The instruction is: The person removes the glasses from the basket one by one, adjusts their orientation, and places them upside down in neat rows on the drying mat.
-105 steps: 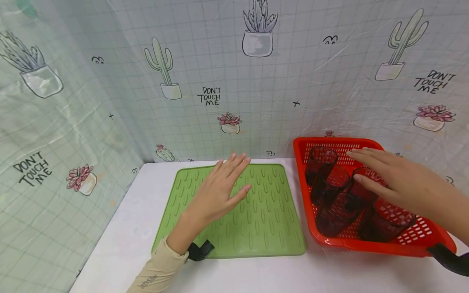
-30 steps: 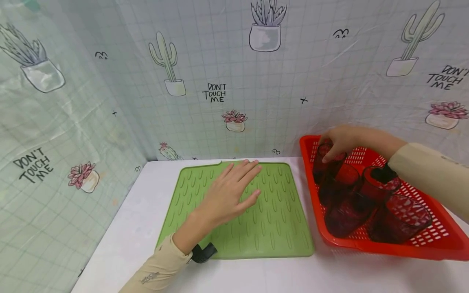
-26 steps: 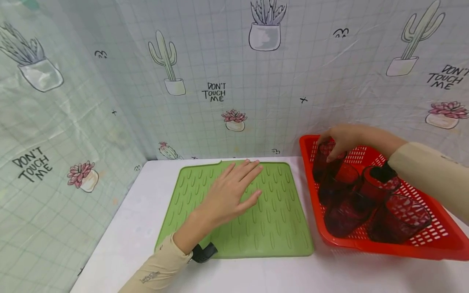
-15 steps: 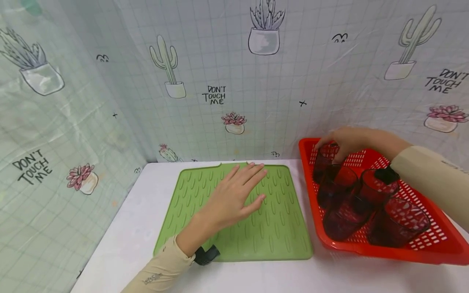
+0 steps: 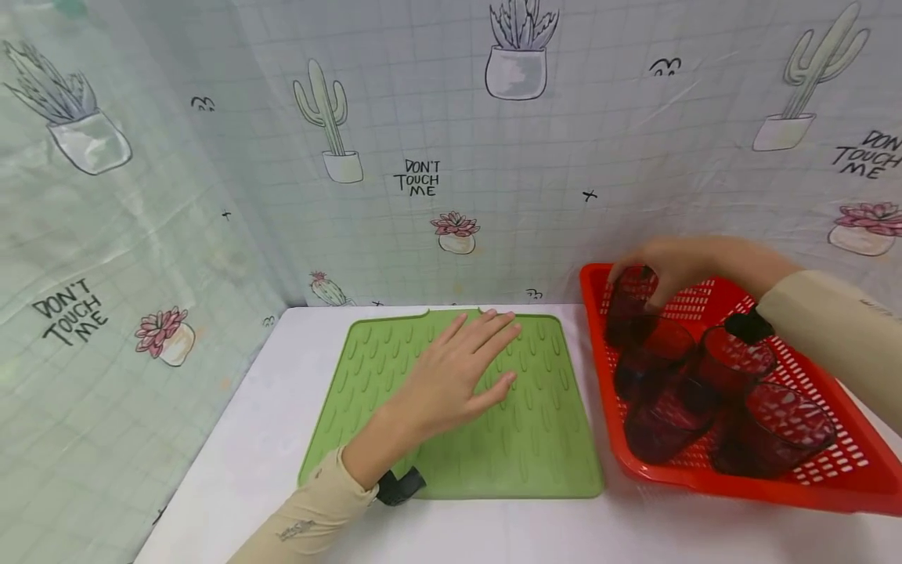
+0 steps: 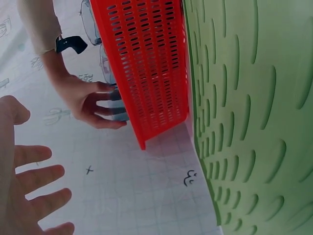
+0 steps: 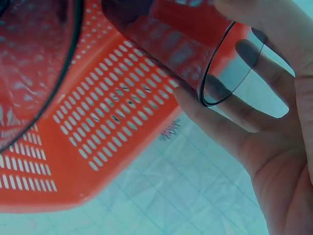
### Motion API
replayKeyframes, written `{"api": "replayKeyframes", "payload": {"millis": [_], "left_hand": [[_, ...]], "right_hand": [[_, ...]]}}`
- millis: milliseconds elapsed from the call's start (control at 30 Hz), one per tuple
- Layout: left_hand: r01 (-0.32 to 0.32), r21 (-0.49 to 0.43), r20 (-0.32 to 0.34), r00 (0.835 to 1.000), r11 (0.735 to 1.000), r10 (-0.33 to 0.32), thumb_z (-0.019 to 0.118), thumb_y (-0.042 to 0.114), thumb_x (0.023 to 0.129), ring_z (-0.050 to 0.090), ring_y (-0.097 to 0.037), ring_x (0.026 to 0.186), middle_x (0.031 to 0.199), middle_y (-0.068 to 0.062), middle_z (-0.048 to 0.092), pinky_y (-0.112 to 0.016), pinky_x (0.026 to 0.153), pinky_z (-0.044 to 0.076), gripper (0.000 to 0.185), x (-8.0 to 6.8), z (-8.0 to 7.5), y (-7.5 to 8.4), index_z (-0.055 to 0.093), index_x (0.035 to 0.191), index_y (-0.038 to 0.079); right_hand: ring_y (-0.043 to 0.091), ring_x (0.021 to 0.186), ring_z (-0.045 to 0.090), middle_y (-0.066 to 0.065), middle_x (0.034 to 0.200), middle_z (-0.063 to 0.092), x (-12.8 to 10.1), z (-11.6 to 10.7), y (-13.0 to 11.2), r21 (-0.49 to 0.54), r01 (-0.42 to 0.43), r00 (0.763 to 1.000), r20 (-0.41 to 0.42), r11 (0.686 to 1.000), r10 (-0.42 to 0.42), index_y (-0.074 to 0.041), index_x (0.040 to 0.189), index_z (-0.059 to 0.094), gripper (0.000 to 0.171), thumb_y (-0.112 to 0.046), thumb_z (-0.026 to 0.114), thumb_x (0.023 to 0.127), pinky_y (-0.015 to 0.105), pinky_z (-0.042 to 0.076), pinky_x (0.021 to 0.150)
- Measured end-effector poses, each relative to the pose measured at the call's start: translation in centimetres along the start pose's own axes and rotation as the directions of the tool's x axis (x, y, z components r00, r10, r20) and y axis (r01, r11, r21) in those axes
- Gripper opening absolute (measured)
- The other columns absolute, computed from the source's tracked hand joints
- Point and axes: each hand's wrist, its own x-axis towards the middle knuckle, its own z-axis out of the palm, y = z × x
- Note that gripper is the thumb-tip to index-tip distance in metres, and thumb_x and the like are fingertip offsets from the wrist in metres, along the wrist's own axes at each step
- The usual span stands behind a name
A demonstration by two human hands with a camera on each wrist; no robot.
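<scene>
1. Gripping a dark transparent glass (image 5: 627, 309) with the right hand (image 5: 672, 266), fingers and thumb on either side near the rim.
2. Placed at ten o'clock within the red basket (image 5: 740, 490), taking twelve as the far side in the head view; cannot tell whether lifted clear of the basket floor.
3. Grouped close by in the same basket: a second glass (image 5: 655, 356) at nine o'clock, a third glass (image 5: 665, 419) at eight, a fourth glass (image 5: 736, 364) near the centre, a fifth glass (image 5: 782, 427) at four.
4. Holding the left hand (image 5: 451, 376) over a green ridged mat (image 5: 535, 439), fingers straight and spread.
5. Laid flat on the white worktop (image 5: 232, 439), at nine o'clock from the basket: that mat.
6. Hung at twelve o'clock: a pale cactus-print curtain (image 5: 395, 235).
</scene>
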Motion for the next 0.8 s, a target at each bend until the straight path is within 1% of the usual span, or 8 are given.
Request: {"api": "replayKeyframes", "payload": {"millis": [67,167,233,267,367,467,567,800], "left_hand": [[-0.006,0.002,-0.004,1.0,1.0,0.007,0.048,0.041,0.104,0.035,-0.025,0.149,0.158,-0.006,0.044,-0.048,0.125,0.021,0.057,0.1,0.0,0.1,0.045,0.153,0.012],[-0.009,0.005,-0.008,1.0,1.0,0.009,0.049,0.04,0.103,0.036,-0.025,0.149,0.158,-0.006,0.045,-0.047,0.125,0.02,0.057,0.2,-0.1,0.3,0.046,0.153,0.012],[-0.006,0.008,-0.006,1.0,1.0,0.006,0.05,0.039,0.103,0.035,-0.025,0.149,0.158,-0.005,0.045,-0.047,0.125,0.02,0.057,0.1,0.0,0.3,0.046,0.153,0.012],[-0.004,0.008,-0.003,1.0,1.0,0.004,0.05,0.039,0.103,0.035,-0.025,0.149,0.158,-0.005,0.044,-0.046,0.126,0.019,0.057,0.1,0.0,0.3,0.046,0.152,0.012],[-0.004,0.008,0.001,1.0,1.0,0.004,0.05,0.039,0.103,0.035,-0.025,0.149,0.157,-0.005,0.045,-0.046,0.126,0.019,0.056,0.1,0.1,0.4,0.047,0.152,0.012],[-0.008,0.009,-0.001,1.0,1.0,0.008,0.05,0.038,0.103,0.036,-0.024,0.149,0.157,-0.005,0.046,-0.045,0.126,0.019,0.055,0.2,0.2,0.5,0.048,0.151,0.012],[-0.011,0.006,-0.006,1.0,1.0,0.011,0.051,0.038,0.103,0.037,-0.023,0.148,0.156,-0.005,0.047,-0.044,0.126,0.019,0.054,0.2,0.2,0.7,0.049,0.151,0.013],[-0.016,-0.006,-0.016,1.0,1.0,0.016,0.053,0.036,0.102,0.041,-0.025,0.146,0.154,-0.006,0.049,-0.046,0.125,0.022,0.053,0.2,0.1,0.9,0.05,0.15,0.012]], "right_hand": [[0.01,0.066,0.044,0.0,0.089,0.06,-0.5,-0.6,-0.2,0.007,-0.02,1.0,-0.015,1.0,0.02,-0.018,0.128,0.065,0.062,-0.013,0.085,0.069,0.026,0.042,0.059],[0.014,0.076,0.055,0.0,0.092,0.065,-1.2,-1.4,-0.7,-0.003,-0.035,0.999,-0.042,0.999,0.035,-0.016,0.129,0.065,0.062,-0.015,0.085,0.071,0.029,0.047,0.064],[0.018,0.087,0.062,0.0,0.097,0.068,-1.5,-2.0,-1.0,-0.017,-0.042,0.997,-0.058,0.999,0.041,-0.016,0.131,0.065,0.062,-0.017,0.085,0.072,0.033,0.053,0.07],[0.02,0.094,0.064,0.001,0.103,0.069,-1.7,-2.2,-1.2,-0.026,-0.041,0.997,-0.067,0.999,0.039,-0.016,0.132,0.065,0.063,-0.018,0.085,0.073,0.036,0.055,0.074],[0.023,0.103,0.066,0.002,0.114,0.07,-2.3,-2.9,-1.7,-0.045,-0.045,0.995,-0.088,0.998,0.041,-0.016,0.134,0.064,0.063,-0.019,0.085,0.075,0.042,0.057,0.082],[0.021,0.103,0.066,0.001,0.116,0.07,-3.0,-3.6,-2.1,-0.079,-0.06,0.992,-0.112,0.995,0.051,-0.018,0.135,0.064,0.063,-0.021,0.085,0.076,0.042,0.057,0.081],[0.02,0.102,0.066,-0.003,0.113,0.071,-3.8,-4.0,-2.5,-0.098,-0.073,0.989,-0.136,0.992,0.059,-0.022,0.134,0.065,0.063,-0.024,0.086,0.075,0.04,0.056,0.079],[0.016,0.099,0.067,-0.006,0.106,0.071,-4.8,-4.9,-3.4,-0.092,-0.059,0.986,-0.159,0.994,0.044,-0.024,0.13,0.064,0.06,-0.028,0.089,0.076,0.039,0.057,0.079]]}}
